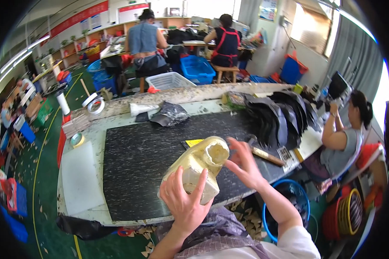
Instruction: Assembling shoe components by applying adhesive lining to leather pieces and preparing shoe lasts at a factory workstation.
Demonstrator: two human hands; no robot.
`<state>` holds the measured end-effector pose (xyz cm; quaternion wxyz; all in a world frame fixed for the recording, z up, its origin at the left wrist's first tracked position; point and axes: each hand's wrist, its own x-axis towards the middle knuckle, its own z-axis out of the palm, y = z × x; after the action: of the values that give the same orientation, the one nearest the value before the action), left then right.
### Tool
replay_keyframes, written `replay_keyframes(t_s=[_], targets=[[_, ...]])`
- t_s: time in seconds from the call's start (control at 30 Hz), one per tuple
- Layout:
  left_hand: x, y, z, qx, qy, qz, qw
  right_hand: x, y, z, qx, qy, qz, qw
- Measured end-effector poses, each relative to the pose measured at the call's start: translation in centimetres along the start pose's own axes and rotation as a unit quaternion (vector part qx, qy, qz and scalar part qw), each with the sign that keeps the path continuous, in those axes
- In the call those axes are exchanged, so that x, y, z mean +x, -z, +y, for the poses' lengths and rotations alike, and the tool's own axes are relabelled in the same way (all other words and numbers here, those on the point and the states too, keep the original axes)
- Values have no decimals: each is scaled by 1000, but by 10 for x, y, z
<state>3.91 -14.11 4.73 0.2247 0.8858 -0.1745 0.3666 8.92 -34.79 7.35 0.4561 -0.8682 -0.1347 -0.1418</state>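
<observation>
My left hand (185,196) grips a yellowish plastic jug (186,162) with a crusted round mouth, tilted above the black work mat (138,164). Fingers and thumb spread along its near side. Close to the right of the mouth is my right hand (245,163), fingers apart, with nothing visible in it. Behind the jug, part of a yellow card (193,143) shows on the mat. A hammer with a wooden handle (268,156) lies beyond my right hand.
Black leather pieces (281,114) are stacked at the back right. White sheet (80,179) and tape roll (77,140) lie at the left. A blue basket (307,203) stands by the table's right front. A co-worker (345,142) sits at the right; two more work beyond the table.
</observation>
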Motion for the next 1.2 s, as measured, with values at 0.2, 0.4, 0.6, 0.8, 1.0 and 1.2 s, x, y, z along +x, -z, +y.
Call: replay_keyframes(t_s=[0.2, 0.4, 0.6, 0.8, 1.0, 1.2], targets=[[-24, -26, 8, 187, -36, 16, 982, 15, -71, 47, 121, -29, 88, 988], [-15, -6, -12, 116, -16, 3, 993, 36, -58, 28, -89, 113, 35, 989], [5, 2, -19, 80, -32, -5, 996, 85, -23, 19, -371, 287, -148, 871], [30, 5, -35, 57, -15, -57, 997, 121, -26, -31, -513, 78, -398, 757], [33, 12, -50, 28, 53, -37, 998, 89, -43, 10, -233, 65, -185, 952], [32, 11, -48, 35, 55, -25, 998, 100, -67, 18, -175, 115, -101, 973]])
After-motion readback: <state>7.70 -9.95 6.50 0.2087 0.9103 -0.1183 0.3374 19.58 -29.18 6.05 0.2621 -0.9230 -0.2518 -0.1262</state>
